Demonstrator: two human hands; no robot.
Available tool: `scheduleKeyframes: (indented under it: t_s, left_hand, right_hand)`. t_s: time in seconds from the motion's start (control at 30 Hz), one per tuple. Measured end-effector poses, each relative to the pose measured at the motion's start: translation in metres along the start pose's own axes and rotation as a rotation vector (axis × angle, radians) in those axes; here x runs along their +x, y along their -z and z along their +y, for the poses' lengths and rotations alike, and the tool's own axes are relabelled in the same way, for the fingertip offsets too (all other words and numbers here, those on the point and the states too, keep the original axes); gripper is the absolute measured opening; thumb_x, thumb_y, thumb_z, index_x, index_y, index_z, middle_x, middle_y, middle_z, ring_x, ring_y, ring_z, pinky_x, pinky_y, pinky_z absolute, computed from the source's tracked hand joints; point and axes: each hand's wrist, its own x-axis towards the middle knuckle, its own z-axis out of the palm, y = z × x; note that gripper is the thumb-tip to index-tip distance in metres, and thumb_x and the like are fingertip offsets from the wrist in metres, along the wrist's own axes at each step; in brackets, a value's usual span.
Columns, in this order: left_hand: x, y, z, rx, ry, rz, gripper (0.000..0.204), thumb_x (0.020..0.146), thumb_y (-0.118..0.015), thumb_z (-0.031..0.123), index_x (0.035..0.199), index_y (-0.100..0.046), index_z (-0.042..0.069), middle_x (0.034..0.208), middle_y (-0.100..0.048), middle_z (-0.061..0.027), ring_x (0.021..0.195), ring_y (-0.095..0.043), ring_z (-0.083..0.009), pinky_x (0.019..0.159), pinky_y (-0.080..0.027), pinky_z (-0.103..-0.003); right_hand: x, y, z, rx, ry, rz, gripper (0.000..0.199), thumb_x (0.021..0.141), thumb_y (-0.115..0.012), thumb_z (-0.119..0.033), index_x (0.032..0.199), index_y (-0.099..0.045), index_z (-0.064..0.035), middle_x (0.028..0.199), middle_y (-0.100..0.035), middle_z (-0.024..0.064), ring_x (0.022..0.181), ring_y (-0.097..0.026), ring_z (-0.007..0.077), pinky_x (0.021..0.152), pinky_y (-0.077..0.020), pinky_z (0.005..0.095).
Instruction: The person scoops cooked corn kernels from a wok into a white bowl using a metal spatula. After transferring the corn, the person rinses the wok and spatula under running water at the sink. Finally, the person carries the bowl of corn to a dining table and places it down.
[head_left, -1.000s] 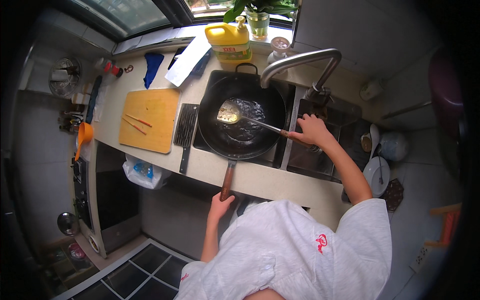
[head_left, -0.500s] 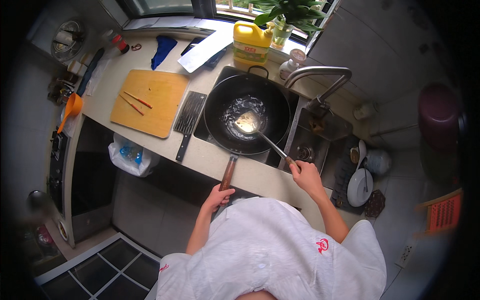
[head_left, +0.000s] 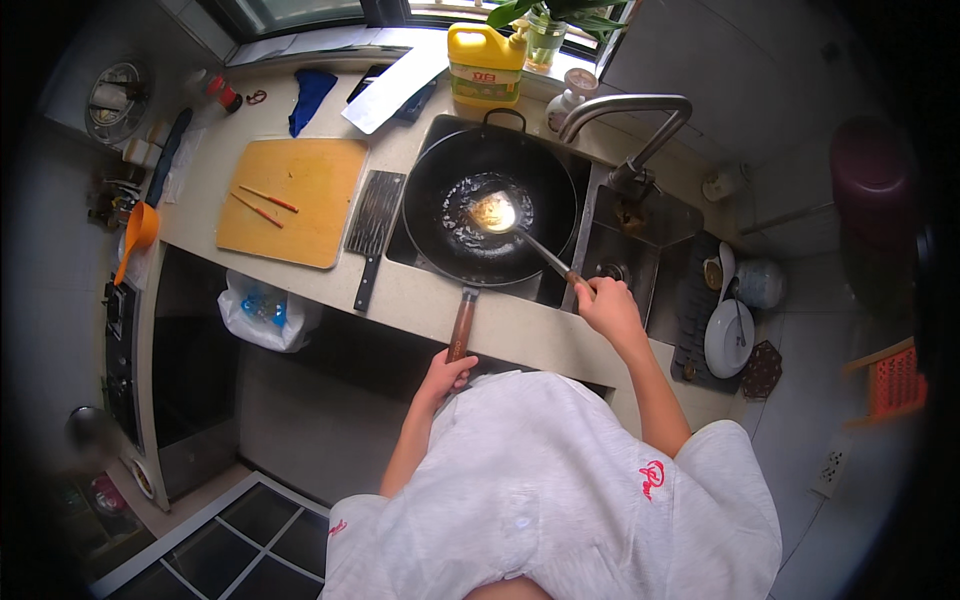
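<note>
- Step, judged: stirring or scraping with a spatula [head_left: 494, 212] in a wok [head_left: 428, 205]; the next stroke calls for a steadied pan.
- Spatula: blade near the wok's middle, pointing up-left; long axis diagonal, grip end lower right.
- Liquid [head_left: 478, 244]: shiny; kind unclear under glare.
- Right hand [head_left: 610, 308]: closed round the spatula's grip end.
- Left hand [head_left: 446, 378]: closed round the wok handle [head_left: 462, 325], which points bodyward.

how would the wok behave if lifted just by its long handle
The wok looks rigid and is probably heavy, being wide and deep-sided. It would likely dip at the far rim, since the handle sits on one side only. The shiny wet patch inside may slosh.
</note>
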Motion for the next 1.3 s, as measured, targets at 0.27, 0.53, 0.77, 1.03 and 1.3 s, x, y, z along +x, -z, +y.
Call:
scheduleKeyframes:
  t_s: [0.27, 0.53, 0.77, 1.03, 1.3]
  left_hand:
    - [-0.002, -0.007, 0.003, 0.038, 0.018, 0.028, 0.023, 0.082, -0.067, 0.016, 0.077, -0.046, 0.01, 0.059, -0.046, 0.0021, 0.042, -0.039, -0.0051, 0.036, -0.027, -0.02]
    - [0.001, -0.007, -0.003, 0.163, -0.106, 0.143, 0.024, 0.085, -0.065, 0.027, 0.089, -0.052, 0.008, 0.069, -0.054, -0.0011, 0.054, -0.052, -0.0083, 0.046, -0.039, -0.022]
    - [-0.054, 0.053, -0.082, 0.064, -0.127, 0.55, 0.038, 0.088, -0.059, 0.041, 0.108, -0.053, 0.009, 0.089, -0.059, -0.0019, 0.073, -0.056, -0.0092, 0.06, -0.042, -0.022]
    - [-0.101, 0.084, -0.243, 0.023, -0.071, 0.665, 0.04, 0.071, -0.077, 0.026, 0.096, -0.06, 0.0, 0.085, -0.063, -0.0092, 0.074, -0.059, -0.015, 0.064, -0.049, -0.029]
    - [-0.142, 0.122, -0.333, -0.079, -0.316, 0.735, 0.033, 0.073, -0.075, 0.034, 0.089, -0.063, 0.008, 0.085, -0.065, -0.0067, 0.078, -0.061, -0.0181, 0.067, -0.05, -0.033]
  right_hand:
    - [0.011, -0.01, 0.0, 0.008, 0.043, 0.026, 0.03, 0.085, -0.055, -0.029, 0.084, -0.068, -0.0023, 0.075, -0.064, 0.0223, 0.075, -0.063, 0.0398, 0.071, -0.0517, 0.045]
    - [0.015, -0.019, 0.015, 0.028, 0.074, -0.056, 0.034, 0.086, -0.055, -0.034, 0.089, -0.066, -0.0016, 0.08, -0.065, 0.0224, 0.077, -0.063, 0.0418, 0.073, -0.0516, 0.0481]
    - [0.02, -0.037, 0.037, 0.032, 0.094, -0.212, 0.046, 0.083, -0.057, -0.038, 0.112, -0.059, -0.0024, 0.089, -0.065, 0.0219, 0.086, -0.062, 0.0407, 0.08, -0.0484, 0.0477]
    - [-0.101, -0.042, -0.074, 0.504, 0.9, -0.142, 0.016, 0.081, -0.061, -0.003, 0.096, -0.062, 0.0023, 0.092, -0.063, 0.0162, 0.082, -0.061, 0.0318, 0.074, -0.0481, 0.0367]
    - [-0.239, -0.148, -0.195, 0.125, 1.174, -0.912, 0.013, 0.081, -0.062, -0.004, 0.092, -0.065, -0.0001, 0.08, -0.062, 0.0136, 0.074, -0.063, 0.0291, 0.066, -0.0496, 0.035]
